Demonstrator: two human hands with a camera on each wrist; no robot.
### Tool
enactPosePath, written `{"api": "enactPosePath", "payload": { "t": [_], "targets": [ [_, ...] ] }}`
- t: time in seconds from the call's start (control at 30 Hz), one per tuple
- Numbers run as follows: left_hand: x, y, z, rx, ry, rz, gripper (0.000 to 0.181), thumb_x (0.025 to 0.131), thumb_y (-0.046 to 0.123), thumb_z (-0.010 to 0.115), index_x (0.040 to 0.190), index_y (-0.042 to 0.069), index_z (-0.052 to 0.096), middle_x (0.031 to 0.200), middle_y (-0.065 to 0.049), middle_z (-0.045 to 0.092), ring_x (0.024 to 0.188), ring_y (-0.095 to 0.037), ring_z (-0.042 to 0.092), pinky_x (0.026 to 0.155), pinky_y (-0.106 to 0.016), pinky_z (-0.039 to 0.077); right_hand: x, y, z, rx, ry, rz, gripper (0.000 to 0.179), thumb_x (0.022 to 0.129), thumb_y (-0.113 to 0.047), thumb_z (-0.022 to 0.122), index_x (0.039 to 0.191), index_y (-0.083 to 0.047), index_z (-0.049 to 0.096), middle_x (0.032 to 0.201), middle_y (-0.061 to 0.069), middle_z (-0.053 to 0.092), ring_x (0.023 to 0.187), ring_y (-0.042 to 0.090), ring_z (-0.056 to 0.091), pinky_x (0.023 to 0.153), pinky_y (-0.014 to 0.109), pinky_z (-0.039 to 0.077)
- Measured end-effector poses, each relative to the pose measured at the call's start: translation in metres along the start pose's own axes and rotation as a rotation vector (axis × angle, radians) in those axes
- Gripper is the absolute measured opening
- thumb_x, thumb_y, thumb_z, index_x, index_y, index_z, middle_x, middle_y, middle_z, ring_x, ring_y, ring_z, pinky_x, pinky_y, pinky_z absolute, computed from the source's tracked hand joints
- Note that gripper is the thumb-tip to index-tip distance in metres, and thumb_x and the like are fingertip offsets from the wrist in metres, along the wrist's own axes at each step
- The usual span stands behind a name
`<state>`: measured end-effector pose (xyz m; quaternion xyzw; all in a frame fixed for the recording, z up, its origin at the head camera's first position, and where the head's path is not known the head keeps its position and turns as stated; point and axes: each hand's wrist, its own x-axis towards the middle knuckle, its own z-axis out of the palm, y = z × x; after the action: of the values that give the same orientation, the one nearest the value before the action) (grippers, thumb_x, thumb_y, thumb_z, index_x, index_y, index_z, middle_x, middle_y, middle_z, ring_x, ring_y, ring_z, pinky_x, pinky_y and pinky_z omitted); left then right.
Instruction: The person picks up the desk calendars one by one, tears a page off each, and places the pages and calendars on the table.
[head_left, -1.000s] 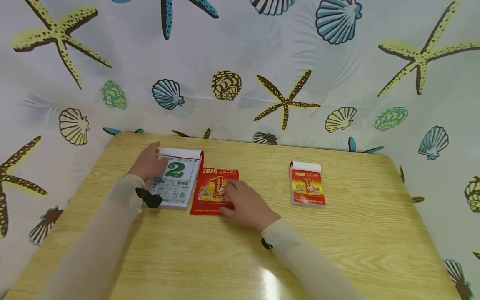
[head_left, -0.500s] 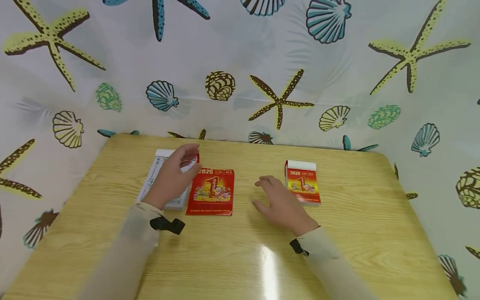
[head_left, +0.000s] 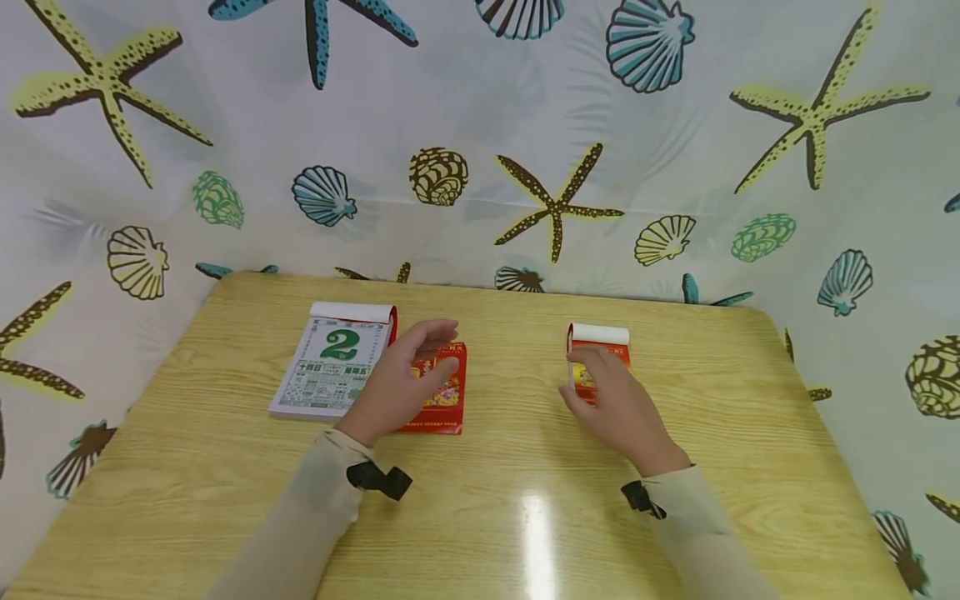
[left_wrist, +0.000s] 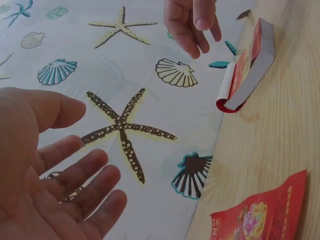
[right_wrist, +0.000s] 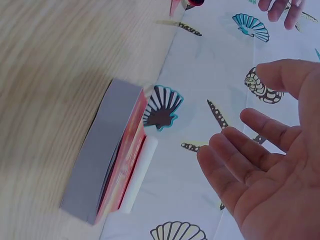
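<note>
In the head view my left hand [head_left: 405,383] hovers over the loose red calendar sheet [head_left: 442,412], its fingers relaxed and holding nothing. That sheet, printed with a big 1, lies right beside the larger tear-off calendar [head_left: 322,367], whose top page shows a green 2. Over the small tear-off calendar [head_left: 602,335] at the right is my right hand [head_left: 618,408], hiding much of its red cover. The right wrist view shows the small calendar's thick page edge [right_wrist: 102,150] with my right hand [right_wrist: 272,165] apart from it, fingers loosely bent.
Both calendars and the sheet lie on a wooden table [head_left: 480,533]. Behind it hangs a white cloth [head_left: 360,100] printed with shells and starfish, along the table's back edge [head_left: 480,287]. A bright reflection shows near the front middle.
My left hand has left the larger calendar and moved right over the red sheet. My right hand has let go of the sheet and moved right to the small calendar.
</note>
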<state>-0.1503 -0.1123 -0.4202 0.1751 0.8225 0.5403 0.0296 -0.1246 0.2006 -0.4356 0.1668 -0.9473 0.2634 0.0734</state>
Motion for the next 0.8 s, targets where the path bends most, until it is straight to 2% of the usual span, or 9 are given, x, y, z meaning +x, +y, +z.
{"api": "enactPosePath", "payload": {
  "t": [0.27, 0.5, 0.63, 0.8],
  "targets": [
    [0.003, 0.000, 0.018, -0.041, -0.020, 0.005, 0.050, 0.101, 0.021, 0.070, 0.147, 0.018, 0.052, 0.143, -0.002, 0.058, 0.132, -0.023, 0.055, 0.114, -0.052, 0.042, -0.005, 0.020, -0.004, -0.014, 0.032, 0.032, 0.042, 0.098, -0.025, 0.072, 0.131, -0.002, 0.060, 0.133, 0.013, 0.058, 0.118, 0.032, 0.058, 0.096, 0.051, 0.054],
    [0.011, -0.003, 0.038, -0.206, -0.076, 0.009, 0.041, 0.103, 0.018, 0.066, 0.142, 0.013, 0.055, 0.136, -0.006, 0.061, 0.127, -0.027, 0.058, 0.112, -0.050, 0.045, -0.003, 0.039, -0.009, -0.006, 0.033, 0.117, 0.043, 0.099, -0.026, 0.070, 0.133, -0.002, 0.060, 0.134, 0.017, 0.057, 0.119, 0.034, 0.057, 0.099, 0.054, 0.052],
    [0.016, -0.005, 0.050, -0.235, -0.116, -0.024, 0.040, 0.104, 0.021, 0.066, 0.142, 0.014, 0.056, 0.134, -0.005, 0.061, 0.125, -0.026, 0.059, 0.110, -0.046, 0.047, 0.000, 0.051, -0.010, -0.009, 0.010, 0.174, 0.044, 0.101, -0.028, 0.067, 0.135, -0.001, 0.060, 0.135, 0.019, 0.056, 0.121, 0.036, 0.057, 0.102, 0.055, 0.050],
    [0.020, -0.007, 0.062, -0.218, -0.152, -0.077, 0.040, 0.103, 0.026, 0.067, 0.141, 0.018, 0.058, 0.135, -0.007, 0.062, 0.123, -0.023, 0.060, 0.107, -0.043, 0.050, 0.002, 0.064, -0.012, -0.022, -0.016, 0.254, 0.047, 0.101, -0.029, 0.067, 0.137, 0.000, 0.057, 0.136, 0.021, 0.055, 0.121, 0.037, 0.056, 0.101, 0.056, 0.050]
  ]
}}
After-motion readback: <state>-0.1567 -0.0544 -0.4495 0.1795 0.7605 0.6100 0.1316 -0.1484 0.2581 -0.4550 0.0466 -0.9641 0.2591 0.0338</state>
